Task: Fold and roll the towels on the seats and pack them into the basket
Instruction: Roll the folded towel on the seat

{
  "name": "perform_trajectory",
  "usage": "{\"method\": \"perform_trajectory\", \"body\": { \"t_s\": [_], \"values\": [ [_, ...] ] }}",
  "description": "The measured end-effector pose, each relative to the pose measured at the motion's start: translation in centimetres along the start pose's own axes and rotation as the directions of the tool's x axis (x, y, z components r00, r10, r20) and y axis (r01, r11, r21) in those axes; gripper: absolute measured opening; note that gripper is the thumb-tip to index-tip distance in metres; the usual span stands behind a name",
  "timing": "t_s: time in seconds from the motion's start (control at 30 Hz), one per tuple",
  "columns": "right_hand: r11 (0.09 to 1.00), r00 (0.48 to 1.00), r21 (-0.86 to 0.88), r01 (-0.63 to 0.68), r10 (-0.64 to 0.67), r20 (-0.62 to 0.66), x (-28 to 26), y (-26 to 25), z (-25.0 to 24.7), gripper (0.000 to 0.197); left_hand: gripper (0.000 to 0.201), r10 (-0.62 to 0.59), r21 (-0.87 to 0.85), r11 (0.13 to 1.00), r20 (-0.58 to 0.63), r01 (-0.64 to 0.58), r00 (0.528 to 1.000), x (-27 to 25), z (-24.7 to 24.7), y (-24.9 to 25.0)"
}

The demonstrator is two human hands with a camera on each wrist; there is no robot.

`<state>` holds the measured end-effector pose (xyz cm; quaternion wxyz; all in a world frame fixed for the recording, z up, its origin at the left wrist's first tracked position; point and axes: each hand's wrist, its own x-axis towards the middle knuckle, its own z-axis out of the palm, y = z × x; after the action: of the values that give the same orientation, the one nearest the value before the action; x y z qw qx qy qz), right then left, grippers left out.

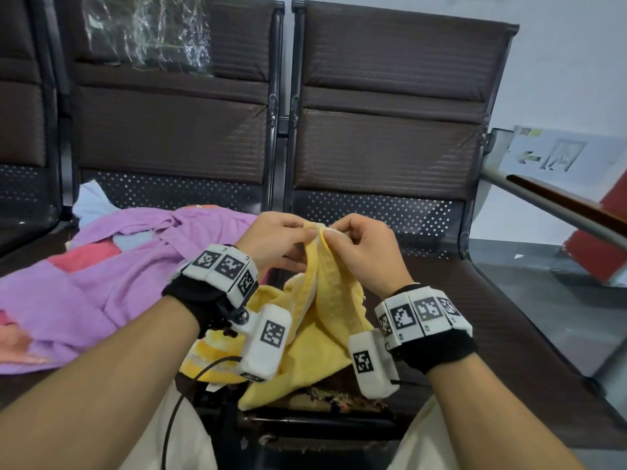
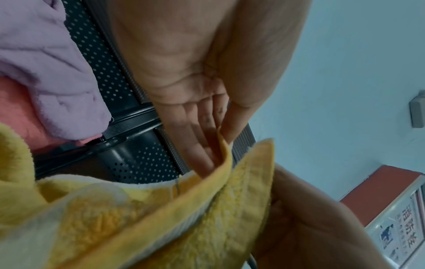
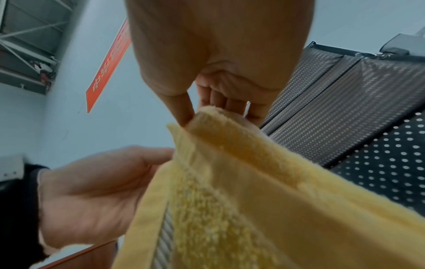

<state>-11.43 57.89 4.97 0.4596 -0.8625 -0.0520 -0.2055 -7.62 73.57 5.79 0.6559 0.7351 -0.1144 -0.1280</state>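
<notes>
Your left hand [image 1: 274,240] is pinching the hemmed top edge of the fluffy yellow terry towel [image 1: 322,320] | your right hand [image 1: 364,247] is pinching that same edge just beside it | towel is hanging between your wrists over the dark perforated metal seats [image 1: 475,300] | crumpled lilac towel [image 1: 112,283] is lying at 9 o'clock

Public waiting area: row of linked perforated-metal seats [image 1: 390,137] against a plain wall [image 1: 576,62]; exit-arrow sign [image 1: 549,157] right of seats.
</notes>
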Motion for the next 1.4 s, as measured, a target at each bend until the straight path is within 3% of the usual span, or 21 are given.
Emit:
{"method": "perform_trajectory", "body": {
  "t_s": [0.23,0.57,0.9,1.0,1.1,1.23,1.3,1.4],
  "values": [
    [0.997,0.999,-0.082,-0.011,0.007,-0.049,0.1,0.6,-0.3,0.011,0.015,0.051,0.004,0.999,0.068,-0.051,0.996,-0.1,0.8,0.1],
    [0.990,0.987,-0.132,0.046,-0.066,-0.145,-0.3,0.5,-0.1,0.013,0.028,0.094,0.074,0.993,0.036,-0.096,0.995,-0.2,0.7,-0.3],
    [0.994,0.986,-0.092,0.066,-0.079,-0.144,-0.4,0.5,-0.3,0.014,0.024,0.129,0.055,0.989,0.110,-0.136,0.986,-0.5,0.5,-0.4],
    [0.993,0.989,-0.051,0.104,-0.108,-0.100,-0.4,0.3,-0.3,0.012,0.017,0.171,0.114,0.977,0.073,-0.178,0.983,-0.5,0.3,-0.6],
    [0.987,0.989,-0.058,0.147,-0.148,-0.013,-0.3,0.0,-0.7,0.014,0.020,0.251,0.203,0.950,-0.049,-0.237,0.967,-0.6,-0.2,-0.5],
    [0.955,0.967,-0.231,0.187,-0.138,0.212,-0.6,0.4,-1.4,0.030,0.024,0.317,0.217,0.939,-0.237,-0.268,0.918,-1.0,-2.6,0.1],
    [0.932,0.945,-0.294,0.212,-0.119,0.304,-0.9,0.9,-2.0,0.036,0.027,0.272,0.135,0.961,-0.333,-0.240,0.903,-1.2,-4.2,0.3],
    [0.886,0.917,-0.409,0.218,-0.043,0.396,-1.4,2.1,-3.0,0.041,0.026,0.106,-0.121,0.978,-0.401,-0.168,0.910,-1.9,-6.4,0.5]
  ]
}}
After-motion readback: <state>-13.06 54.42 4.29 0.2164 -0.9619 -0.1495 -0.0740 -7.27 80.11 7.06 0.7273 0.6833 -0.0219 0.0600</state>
